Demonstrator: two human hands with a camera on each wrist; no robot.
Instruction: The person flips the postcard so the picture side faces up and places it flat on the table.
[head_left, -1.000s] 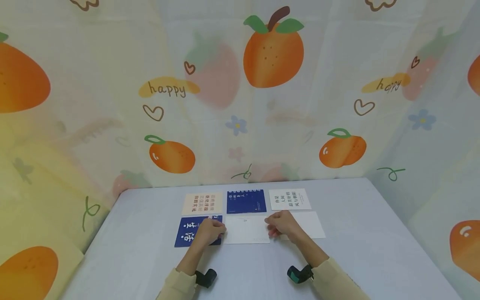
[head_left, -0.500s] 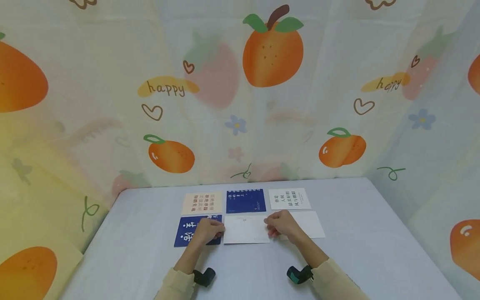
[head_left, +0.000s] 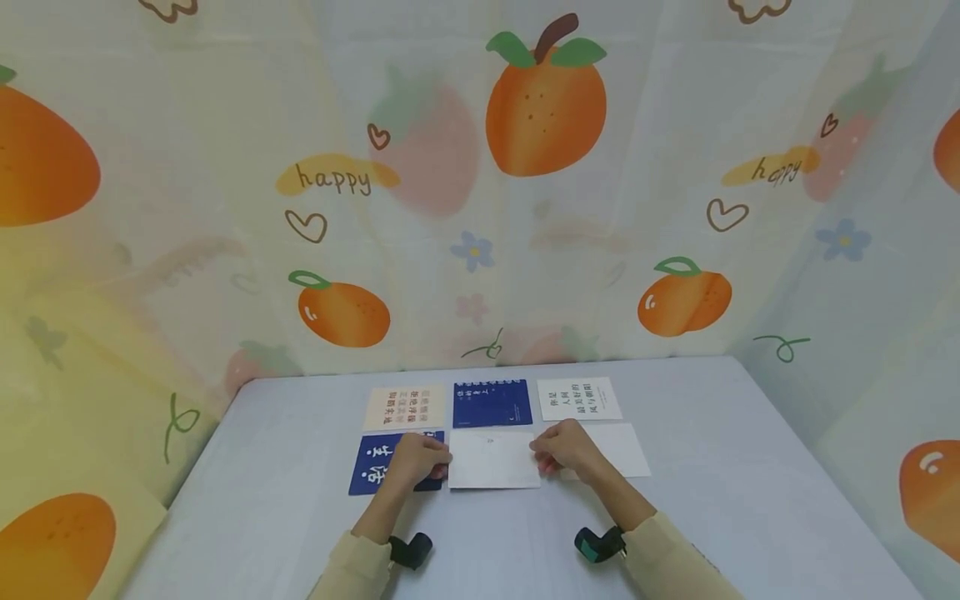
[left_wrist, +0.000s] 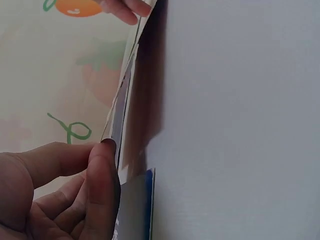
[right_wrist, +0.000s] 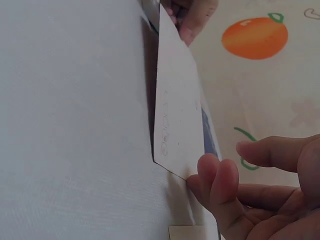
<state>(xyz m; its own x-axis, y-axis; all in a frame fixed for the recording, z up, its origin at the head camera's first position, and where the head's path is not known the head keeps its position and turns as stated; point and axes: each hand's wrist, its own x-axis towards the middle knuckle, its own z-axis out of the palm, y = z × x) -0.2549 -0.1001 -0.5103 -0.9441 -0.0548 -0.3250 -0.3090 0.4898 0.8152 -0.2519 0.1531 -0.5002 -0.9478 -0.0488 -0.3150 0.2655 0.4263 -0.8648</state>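
Note:
A white card (head_left: 494, 460) is in the middle of the front row, tilted up from the table with a shadow beneath it. My left hand (head_left: 421, 460) pinches its left edge between thumb and finger; the left wrist view shows the card (left_wrist: 120, 107) nearly edge-on. At the other end, my right hand (head_left: 564, 447) holds the right edge by its corner. In the right wrist view the curled fingertips (right_wrist: 207, 167) meet the card's corner, and one finger stands apart. Faint print marks the card's pale face (right_wrist: 177, 110).
Behind lie a cream card (head_left: 405, 407), a dark blue card (head_left: 492, 403) and a white lettered card (head_left: 579, 398). A blue card (head_left: 367, 467) is partly under my left hand, a blank white card (head_left: 621, 450) beyond my right. A fruit-print curtain (head_left: 480, 208) backs the table (head_left: 495, 542).
The white card now tilts up slightly, its near edge showing a shadow. Both hands stay at its two ends with barely any shift; the other cards have not moved.

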